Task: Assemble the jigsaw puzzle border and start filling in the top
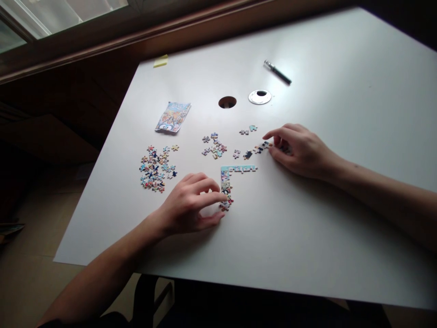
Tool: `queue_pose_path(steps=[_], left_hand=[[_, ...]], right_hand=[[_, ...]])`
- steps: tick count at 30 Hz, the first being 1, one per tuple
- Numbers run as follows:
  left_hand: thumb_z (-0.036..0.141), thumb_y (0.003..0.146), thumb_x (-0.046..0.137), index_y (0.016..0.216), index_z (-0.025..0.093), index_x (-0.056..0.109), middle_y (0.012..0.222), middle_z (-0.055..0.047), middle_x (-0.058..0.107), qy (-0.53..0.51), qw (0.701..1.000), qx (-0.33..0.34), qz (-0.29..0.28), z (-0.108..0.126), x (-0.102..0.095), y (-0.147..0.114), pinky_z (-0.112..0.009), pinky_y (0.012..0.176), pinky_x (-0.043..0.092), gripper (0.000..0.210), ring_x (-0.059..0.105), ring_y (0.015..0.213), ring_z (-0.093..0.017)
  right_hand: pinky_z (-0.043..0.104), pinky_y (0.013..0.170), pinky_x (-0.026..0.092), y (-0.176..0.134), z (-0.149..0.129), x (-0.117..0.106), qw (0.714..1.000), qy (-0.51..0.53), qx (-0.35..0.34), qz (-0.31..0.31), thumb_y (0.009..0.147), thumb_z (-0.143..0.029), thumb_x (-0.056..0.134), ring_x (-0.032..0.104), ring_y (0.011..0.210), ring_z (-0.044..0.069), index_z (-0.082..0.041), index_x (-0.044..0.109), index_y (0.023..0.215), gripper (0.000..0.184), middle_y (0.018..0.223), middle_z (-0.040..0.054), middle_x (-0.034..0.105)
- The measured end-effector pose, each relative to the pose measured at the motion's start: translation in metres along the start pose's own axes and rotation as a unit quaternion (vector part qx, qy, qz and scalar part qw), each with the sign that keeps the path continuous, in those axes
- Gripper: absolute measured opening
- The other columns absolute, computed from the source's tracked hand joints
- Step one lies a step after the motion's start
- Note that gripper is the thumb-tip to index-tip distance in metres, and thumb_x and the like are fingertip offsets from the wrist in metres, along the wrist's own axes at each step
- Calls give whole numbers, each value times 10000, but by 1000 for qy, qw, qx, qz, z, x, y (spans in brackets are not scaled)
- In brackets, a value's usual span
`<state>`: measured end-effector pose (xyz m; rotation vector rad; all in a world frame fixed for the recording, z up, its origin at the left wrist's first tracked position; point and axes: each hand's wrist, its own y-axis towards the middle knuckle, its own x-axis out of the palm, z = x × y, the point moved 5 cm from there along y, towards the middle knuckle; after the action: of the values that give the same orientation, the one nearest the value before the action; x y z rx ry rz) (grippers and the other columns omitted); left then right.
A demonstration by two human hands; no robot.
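Note:
Joined jigsaw pieces form an L-shaped corner (239,168), with one arm running right and the other toward me. My left hand (191,202) is at the near end of that corner, thumb and fingers spread apart, fingertips at the pieces; whether they press on them I cannot tell. To the right, my right hand (297,148) rests over a row of loose puzzle pieces (258,149). Its thumb and index finger are apart, and a few pieces lie partly hidden under the palm. A small cluster of loose pieces (216,148) sits just beyond the corner.
A larger pile of puzzle pieces (155,171) lies at the left, below a printed picture packet (173,117). Farther back are a round table hole (227,102), a silver ring cover (260,97), a dark pen (278,73) and a yellow note (160,61) at the edge.

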<state>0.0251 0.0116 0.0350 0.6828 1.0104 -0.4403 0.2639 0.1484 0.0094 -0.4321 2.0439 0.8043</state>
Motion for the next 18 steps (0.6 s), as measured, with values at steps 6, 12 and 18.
queue_pose_path(steps=[6, 12, 18], left_hand=[[217, 910, 615, 1041, 247, 690, 1013, -47, 668, -5, 999, 4, -34, 0, 7, -1, -337, 856, 458, 154, 579, 937, -190], [173, 941, 566, 1000, 184, 646, 944, -72, 682, -180, 982, -25, -58, 2, 7, 1, -295, 817, 518, 100, 627, 868, -163], [132, 938, 604, 1084, 187, 716, 993, -78, 734, -254, 965, -70, 7, -3, 1, 0, -241, 739, 566, 192, 694, 853, -143]], right_hand=[[474, 824, 487, 0, 1, 1, 1000, 10, 3, -1, 871, -237, 571, 572, 770, 267, -280, 643, 1076, 221, 812, 65, 578], [460, 813, 481, 0, 1, 0, 1000, 4, 4, -4, 856, -255, 583, 576, 766, 259, -269, 648, 1085, 239, 806, 61, 588], [443, 787, 479, -1, 1, 0, 1000, 9, 9, -6, 849, -259, 580, 575, 771, 258, -259, 662, 1078, 243, 818, 69, 592]])
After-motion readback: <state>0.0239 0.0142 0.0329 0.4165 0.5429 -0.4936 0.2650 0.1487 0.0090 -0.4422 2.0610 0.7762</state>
